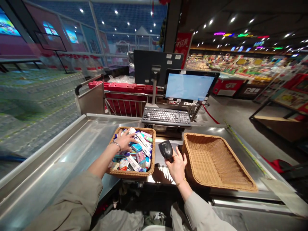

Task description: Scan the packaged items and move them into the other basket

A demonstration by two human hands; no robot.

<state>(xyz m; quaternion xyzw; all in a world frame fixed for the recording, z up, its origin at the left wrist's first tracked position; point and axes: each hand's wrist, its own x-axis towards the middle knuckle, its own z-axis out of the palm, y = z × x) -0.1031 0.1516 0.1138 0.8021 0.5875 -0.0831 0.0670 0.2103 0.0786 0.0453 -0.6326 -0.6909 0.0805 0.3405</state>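
My left hand (125, 141) reaches into a wicker basket (154, 150) with its fingers spread over the packed goods; I see nothing clearly gripped in it. That basket is full of small packages, among them long white-and-blue boxes (143, 144), a bright blue pack (136, 147) and a red-and-white round item (124, 164). A black barcode scanner (166, 149) is in my right hand (177, 166), its head tilted up over the counter. The thumb and fingers close around its handle, which is mostly hidden. Right of that hand stands a second wicker basket (211, 160), with bare weave showing inside.
A keyboard (166, 116) lies beyond the baskets, below a lit screen (190, 86) and a dark monitor back (149, 67). The metal counter (60, 154) has raised edges. A shopping cart (125, 106) with red crates stands behind. Stacked bottle packs (43, 96) are at left.
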